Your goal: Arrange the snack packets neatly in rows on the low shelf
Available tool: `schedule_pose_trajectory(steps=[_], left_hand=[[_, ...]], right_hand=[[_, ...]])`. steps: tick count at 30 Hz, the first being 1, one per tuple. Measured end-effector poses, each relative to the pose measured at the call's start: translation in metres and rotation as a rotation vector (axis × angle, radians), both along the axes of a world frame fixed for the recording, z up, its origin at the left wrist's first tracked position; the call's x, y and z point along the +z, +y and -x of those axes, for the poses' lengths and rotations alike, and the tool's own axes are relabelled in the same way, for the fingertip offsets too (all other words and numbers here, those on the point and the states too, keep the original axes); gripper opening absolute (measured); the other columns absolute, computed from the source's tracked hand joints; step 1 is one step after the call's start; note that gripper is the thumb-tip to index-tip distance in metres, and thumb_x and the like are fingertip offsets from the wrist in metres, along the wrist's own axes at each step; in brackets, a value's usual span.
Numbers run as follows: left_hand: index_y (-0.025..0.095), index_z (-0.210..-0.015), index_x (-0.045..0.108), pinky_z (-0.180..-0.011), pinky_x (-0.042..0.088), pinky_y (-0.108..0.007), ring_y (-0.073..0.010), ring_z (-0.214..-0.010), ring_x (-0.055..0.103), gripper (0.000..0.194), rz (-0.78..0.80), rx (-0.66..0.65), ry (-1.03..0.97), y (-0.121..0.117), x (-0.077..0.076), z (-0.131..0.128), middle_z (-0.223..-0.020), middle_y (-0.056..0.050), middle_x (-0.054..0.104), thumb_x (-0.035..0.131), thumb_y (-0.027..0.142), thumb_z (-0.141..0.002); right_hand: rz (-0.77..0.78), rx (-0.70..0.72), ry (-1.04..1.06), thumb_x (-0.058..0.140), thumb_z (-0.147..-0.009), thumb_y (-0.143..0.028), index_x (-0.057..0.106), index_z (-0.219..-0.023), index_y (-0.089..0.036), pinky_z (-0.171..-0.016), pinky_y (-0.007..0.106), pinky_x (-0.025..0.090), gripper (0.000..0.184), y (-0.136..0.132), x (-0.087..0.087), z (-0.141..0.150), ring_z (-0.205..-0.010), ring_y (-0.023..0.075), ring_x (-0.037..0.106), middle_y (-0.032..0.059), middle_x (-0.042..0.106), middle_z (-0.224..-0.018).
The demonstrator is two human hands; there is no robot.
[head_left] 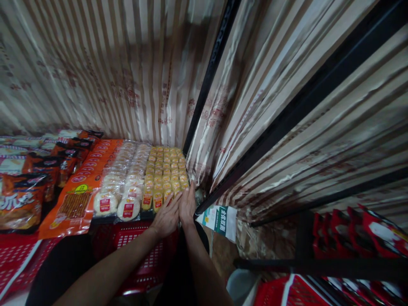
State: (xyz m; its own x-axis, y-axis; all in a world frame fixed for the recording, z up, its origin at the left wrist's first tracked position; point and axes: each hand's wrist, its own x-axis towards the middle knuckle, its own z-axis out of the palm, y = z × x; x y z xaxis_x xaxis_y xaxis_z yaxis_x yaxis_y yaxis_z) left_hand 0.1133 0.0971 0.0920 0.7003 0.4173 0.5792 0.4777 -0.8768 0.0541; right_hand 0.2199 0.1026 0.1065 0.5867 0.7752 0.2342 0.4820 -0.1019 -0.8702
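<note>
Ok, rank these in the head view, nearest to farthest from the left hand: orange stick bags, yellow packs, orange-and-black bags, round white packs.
1. Yellow packs: by the left hand's fingertips.
2. Round white packs: left of the yellow packs.
3. Orange stick bags: left of the round packs.
4. Orange-and-black bags: farthest left of these.

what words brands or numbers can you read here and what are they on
"全优双测", probably, last character unsure: green-and-white packet
Too small or blurred to read: labels on the yellow packs, round white packs, orange stick-snack bag, orange-and-black bags, red bags; red print on the striped sheeting
</note>
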Motion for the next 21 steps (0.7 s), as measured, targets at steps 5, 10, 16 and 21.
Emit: schedule_pose_trajectory(steps=[5, 10, 16, 21], left_hand=[[0.009, -0.137, 0.032, -0.109, 0.023, -0.048, -0.0257, -0.135, 0.025, 0.051, 0.008, 0.039, 0.043, -0.005, 0.001, 0.008, -0.142, -0.014, 0.036, 0.035, 0.020, -0.087], [0.010, -0.134, 0.039, -0.109, 0.026, -0.050, -0.0244, -0.134, 0.028, 0.048, 0.047, 0.037, 0.034, -0.006, -0.003, 0.009, -0.139, -0.014, 0.042, 0.035, 0.016, -0.086], [0.013, -0.104, 0.064, -0.094, 0.047, -0.039, -0.0209, -0.113, 0.054, 0.041, 0.192, 0.102, -0.260, -0.026, 0.056, 0.015, -0.110, -0.010, 0.065, 0.027, 0.014, -0.086], [0.034, -0.103, 0.062, -0.092, 0.049, -0.037, -0.0186, -0.111, 0.054, 0.036, 0.295, -0.201, -0.098, -0.111, 0.137, 0.050, -0.109, 0.000, 0.065, 0.029, 0.038, -0.089]], right_hand=[[-0.020, 0.001, -0.036, 0.021, -0.091, -0.044, 0.027, -0.141, -0.011, -0.109, 0.043, 0.021, 0.060, -0.003, -0.007, 0.003, -0.134, 0.0223, 0.026, 0.0144, 0.032, -0.144], [0.012, 0.037, 0.018, 0.019, -0.090, -0.046, 0.031, -0.139, -0.010, -0.109, 0.044, 0.020, 0.062, 0.001, -0.009, -0.004, -0.134, 0.0223, 0.026, 0.0150, 0.034, -0.143], [-0.094, 0.009, -0.115, 0.018, -0.091, -0.047, 0.029, -0.138, -0.007, -0.109, 0.046, 0.020, 0.063, -0.005, -0.009, -0.003, -0.135, 0.0232, 0.024, 0.0178, 0.030, -0.143], [-0.186, 0.011, -0.269, 0.020, -0.093, -0.040, 0.031, -0.137, -0.009, -0.109, 0.044, 0.023, 0.055, -0.014, -0.007, 0.002, -0.135, 0.0222, 0.022, 0.0158, 0.027, -0.145]])
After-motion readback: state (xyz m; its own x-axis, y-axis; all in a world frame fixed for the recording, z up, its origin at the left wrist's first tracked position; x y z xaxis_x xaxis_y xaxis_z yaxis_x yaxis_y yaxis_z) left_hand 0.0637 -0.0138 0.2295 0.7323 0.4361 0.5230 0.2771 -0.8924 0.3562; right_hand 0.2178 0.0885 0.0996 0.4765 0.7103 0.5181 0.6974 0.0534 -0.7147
